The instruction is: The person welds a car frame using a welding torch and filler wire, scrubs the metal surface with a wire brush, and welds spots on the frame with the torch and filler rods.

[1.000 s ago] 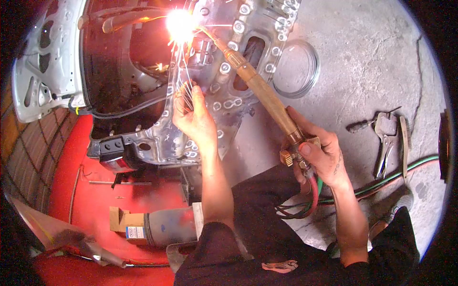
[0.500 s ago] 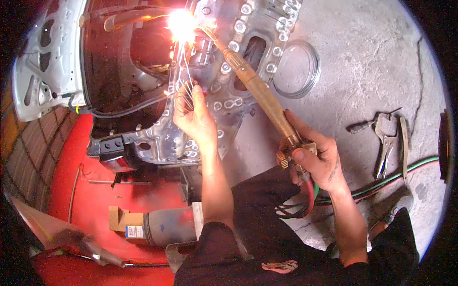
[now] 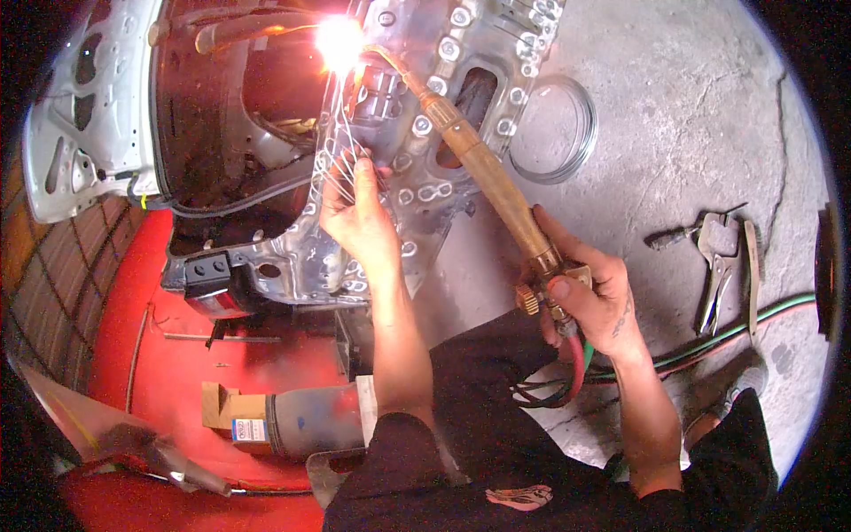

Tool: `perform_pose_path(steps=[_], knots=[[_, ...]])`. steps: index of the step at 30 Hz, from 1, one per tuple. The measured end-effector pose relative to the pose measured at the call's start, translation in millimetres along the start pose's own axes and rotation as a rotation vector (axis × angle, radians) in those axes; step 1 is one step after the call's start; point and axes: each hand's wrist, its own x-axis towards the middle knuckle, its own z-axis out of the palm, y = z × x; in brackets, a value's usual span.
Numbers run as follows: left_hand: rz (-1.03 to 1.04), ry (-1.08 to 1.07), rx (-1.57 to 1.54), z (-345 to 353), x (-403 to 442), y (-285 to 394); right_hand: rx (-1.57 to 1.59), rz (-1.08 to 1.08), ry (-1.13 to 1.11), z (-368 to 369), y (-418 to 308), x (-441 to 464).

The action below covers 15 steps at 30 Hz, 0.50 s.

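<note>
My right hand [image 3: 589, 297] is wrapped round the valve end of a brass gas torch [image 3: 496, 182], whose thin tip reaches up to a bright glare. Between the thumb and fingers of my left hand [image 3: 362, 213] is a thin bent welding wire [image 3: 347, 124], running up into the same glare. Behind both lies a bare metal car body panel [image 3: 408, 160] with round spot marks and oval holes. The glare hides the torch's tip, the wire's far end and the metal there. Red and green hoses [image 3: 576, 363] leave the torch below my right hand.
A coil of wire [image 3: 585, 133] lies on the concrete floor. Locking pliers [image 3: 720, 266] and a wire brush [image 3: 753, 275] rest farther right, near the hoses. Lower left, an open cardboard box [image 3: 244, 417] stands by a grey cylinder [image 3: 315, 418] over red flooring. A pale door frame [image 3: 89, 115] stands upper left.
The glare stays at nearly the same spot, slightly smaller. My left hand and the wire have shifted very slightly. My right hand holds the torch almost still.
</note>
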Motion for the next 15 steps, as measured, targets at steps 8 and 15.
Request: perform_pose_path(steps=[8, 15], knots=[[-0.154, 0.002, -0.133, -1.5, 3.0, 3.0, 0.033, 0.026, 0.0, -3.6, -4.1, 0.1], [-0.288, 0.002, -0.223, -2.1, 4.0, 6.4, 0.029, 0.034, -0.007, -8.7, -6.5, 0.6]])
